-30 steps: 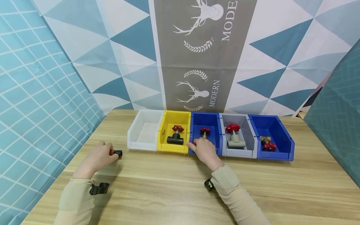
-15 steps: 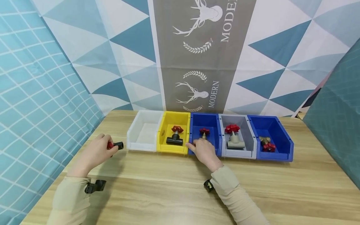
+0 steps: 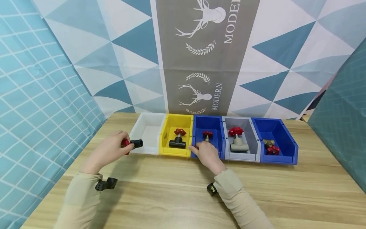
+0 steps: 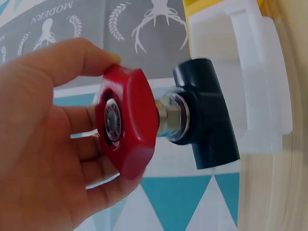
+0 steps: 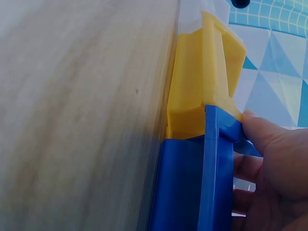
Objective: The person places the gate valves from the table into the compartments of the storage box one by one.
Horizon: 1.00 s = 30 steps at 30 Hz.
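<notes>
My left hand point(image 3: 105, 151) grips a valve point(image 4: 204, 115) by its red handwheel point(image 4: 139, 120), thumb on one side and fingers round the other. The black tee body points away from the palm, close by the front left corner of the white bin point(image 3: 145, 149). At the middle blue bin point(image 3: 208, 120), my right hand point(image 3: 208, 154) rests over the front wall, thumb laid out at the corner beside the yellow bin point(image 5: 190, 77). Its fingertips are hidden behind the wall. A red-wheeled valve point(image 3: 207, 135) lies in this blue bin, its lower part covered by the hand.
The yellow bin holds a black tee valve point(image 3: 178, 143). A grey bin point(image 3: 241, 121) holds a grey tee valve point(image 3: 239, 145), and the right-hand blue bin point(image 3: 266, 124) a brass valve point(image 3: 270, 144). All stand in a row on the wooden table point(image 3: 160, 197), before a patterned cloth.
My left hand has lifted the valve and carried it right, to the white bin's front left corner; its red wheel now shows. The right hand has stayed at the middle blue bin.
</notes>
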### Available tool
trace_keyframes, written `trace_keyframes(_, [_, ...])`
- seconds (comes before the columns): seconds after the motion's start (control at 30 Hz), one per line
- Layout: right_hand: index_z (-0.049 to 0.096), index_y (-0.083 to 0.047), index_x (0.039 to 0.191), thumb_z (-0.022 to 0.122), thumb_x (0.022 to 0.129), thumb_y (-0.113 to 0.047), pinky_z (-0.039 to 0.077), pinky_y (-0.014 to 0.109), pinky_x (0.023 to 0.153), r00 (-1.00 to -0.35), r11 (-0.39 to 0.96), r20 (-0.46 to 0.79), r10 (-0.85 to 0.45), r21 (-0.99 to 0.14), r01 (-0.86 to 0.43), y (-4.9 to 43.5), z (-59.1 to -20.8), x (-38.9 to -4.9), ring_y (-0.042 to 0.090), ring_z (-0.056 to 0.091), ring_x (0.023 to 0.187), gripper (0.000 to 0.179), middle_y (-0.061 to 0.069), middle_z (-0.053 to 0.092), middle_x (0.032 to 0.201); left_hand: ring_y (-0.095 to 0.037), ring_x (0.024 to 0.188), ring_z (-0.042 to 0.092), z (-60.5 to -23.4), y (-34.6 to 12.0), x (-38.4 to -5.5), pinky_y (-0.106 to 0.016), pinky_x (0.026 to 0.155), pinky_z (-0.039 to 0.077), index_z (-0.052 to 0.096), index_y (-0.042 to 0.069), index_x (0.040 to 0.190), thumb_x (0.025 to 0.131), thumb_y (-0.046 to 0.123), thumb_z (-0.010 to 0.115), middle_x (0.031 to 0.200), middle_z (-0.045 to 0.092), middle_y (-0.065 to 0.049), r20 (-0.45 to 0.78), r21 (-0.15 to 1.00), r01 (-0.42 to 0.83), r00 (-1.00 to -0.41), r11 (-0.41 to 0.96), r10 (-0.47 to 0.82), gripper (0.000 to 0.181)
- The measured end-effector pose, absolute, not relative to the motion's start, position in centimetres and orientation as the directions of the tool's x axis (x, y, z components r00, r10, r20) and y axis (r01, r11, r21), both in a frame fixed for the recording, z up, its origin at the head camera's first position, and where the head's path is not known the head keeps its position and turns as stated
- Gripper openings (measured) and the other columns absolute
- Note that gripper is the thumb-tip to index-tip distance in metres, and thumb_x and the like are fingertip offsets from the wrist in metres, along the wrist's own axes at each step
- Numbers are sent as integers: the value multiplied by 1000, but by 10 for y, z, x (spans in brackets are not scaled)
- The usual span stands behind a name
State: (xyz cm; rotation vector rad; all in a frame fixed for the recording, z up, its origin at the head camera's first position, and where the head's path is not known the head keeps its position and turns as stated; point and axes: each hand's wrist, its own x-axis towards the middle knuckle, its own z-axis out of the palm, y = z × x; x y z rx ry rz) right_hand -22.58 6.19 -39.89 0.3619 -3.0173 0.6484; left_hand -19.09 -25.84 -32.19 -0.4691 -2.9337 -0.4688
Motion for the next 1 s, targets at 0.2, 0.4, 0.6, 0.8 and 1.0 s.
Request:
trace_keyframes(0.2, [52,-13,64,48,90,-47,33,28,44,-969,880,81,-232,-407,-244,61,-400,-225,18,47,54,43,1,48,60,-11,57,43,-321,-247,-199,-27,55,35,53,17,76,84,28,61,74,48,2,186,254,350,-933,902,309,16])
trace_keyframes(0.4, [52,-13,63,49,90,-46,32,28,44,-968,884,98,-232,-394,-252,63,-398,-227,17,47,54,43,1,46,59,-14,63,43,-324,-235,-216,-29,59,36,53,15,80,88,19,59,72,48,0,217,276,434,-897,858,384,11])
trace_keyframes(0.6, [51,-13,62,49,90,-46,32,28,44,-969,883,95,-229,-399,-247,65,-396,-229,18,46,53,43,2,46,59,-15,65,42,-330,-225,-231,-30,62,37,51,13,79,89,14,56,75,45,-2,222,298,457,-887,838,405,12])
trace_keyframes(0.8, [52,-13,64,48,90,-46,34,29,45,-970,885,87,-229,-395,-244,65,-397,-228,18,48,56,43,2,49,61,-18,66,43,-341,-218,-245,-32,63,37,52,11,78,90,15,55,77,46,-5,242,306,416,-904,856,353,13])
trace_keyframes(1.0, [55,-13,66,48,90,-47,35,30,46,-969,887,95,-229,-391,-248,64,-398,-227,18,50,58,41,1,51,63,-19,65,43,-359,-212,-248,-31,61,36,52,11,74,88,12,58,73,44,-5,307,294,383,-905,875,293,16])
